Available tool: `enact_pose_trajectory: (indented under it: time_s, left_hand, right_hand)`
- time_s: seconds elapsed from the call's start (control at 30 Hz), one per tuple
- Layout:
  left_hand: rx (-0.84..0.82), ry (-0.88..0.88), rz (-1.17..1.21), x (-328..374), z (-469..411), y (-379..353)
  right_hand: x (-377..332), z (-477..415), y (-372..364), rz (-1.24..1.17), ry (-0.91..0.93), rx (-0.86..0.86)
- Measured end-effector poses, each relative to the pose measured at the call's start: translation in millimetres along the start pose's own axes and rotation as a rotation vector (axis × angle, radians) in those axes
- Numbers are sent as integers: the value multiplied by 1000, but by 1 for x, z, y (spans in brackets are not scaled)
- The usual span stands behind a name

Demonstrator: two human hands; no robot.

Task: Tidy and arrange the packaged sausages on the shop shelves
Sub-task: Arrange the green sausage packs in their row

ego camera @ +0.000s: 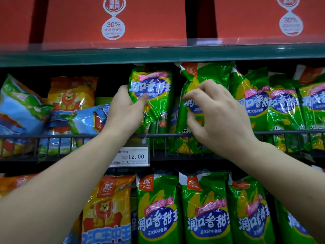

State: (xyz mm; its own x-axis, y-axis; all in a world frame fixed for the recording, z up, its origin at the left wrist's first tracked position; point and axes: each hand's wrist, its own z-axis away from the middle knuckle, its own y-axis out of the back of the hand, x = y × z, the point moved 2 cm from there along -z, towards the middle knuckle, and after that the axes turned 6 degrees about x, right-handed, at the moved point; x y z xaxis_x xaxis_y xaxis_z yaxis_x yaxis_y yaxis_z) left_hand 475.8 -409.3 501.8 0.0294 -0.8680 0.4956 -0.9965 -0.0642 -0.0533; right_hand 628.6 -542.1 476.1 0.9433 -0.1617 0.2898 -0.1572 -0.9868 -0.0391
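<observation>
Two bare forearms enter from the bottom corners and reach up to the middle shelf [158, 55].

Left hand [126, 106]: fingers wrapped behind a green sausage pack [151, 90], thumb pressed on its front. Firm grip. The pack is raised, tilted slightly, its lower end above the wire rail [70, 136] at the shelf front.

Right hand [221, 117]: fingers half curled, claw-like, tips against the front of a second green pack [211, 71] just right of the first. Thumb is below the fingers with a gap between. Cannot tell whether it actually pinches the film or only touches it. This pack stands upright behind the rail, top crumpled.

Further right on the same shelf: row of green packs [255, 99], upright, close together.

Left part of the shelf: blue packs [22, 110] slumped and lying at angles. An orange lion pack [72, 92] stands behind them.

Price tag [131, 156] hangs from the rail below the left hand and reads 12.00.

Lower shelf: orange pack [107, 208] at left, then lower green packs [158, 208] side by side, upright.

Top shelf: red boxes [114, 20] with white "30%" emblems.
</observation>
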Motion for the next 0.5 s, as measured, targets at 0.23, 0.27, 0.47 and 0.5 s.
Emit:
enact_pose_trajectory:
  time_s: [0.23, 0.27, 0.47, 0.5]
  left_hand:
    - [-68, 104, -133, 7, -1, -13]
    - [-70, 100, -158, 8, -1, -16]
    - [-25, 85, -299, 12, 0, -28]
    - [-25, 82, -303, 12, 0, -28]
  right_hand:
    - [0, 5, -6, 25, 0, -107]
    - [1, 6, -7, 33, 1, -111]
    - [6, 13, -15, 121, 3, -137]
    - [8, 15, -17, 138, -16, -149]
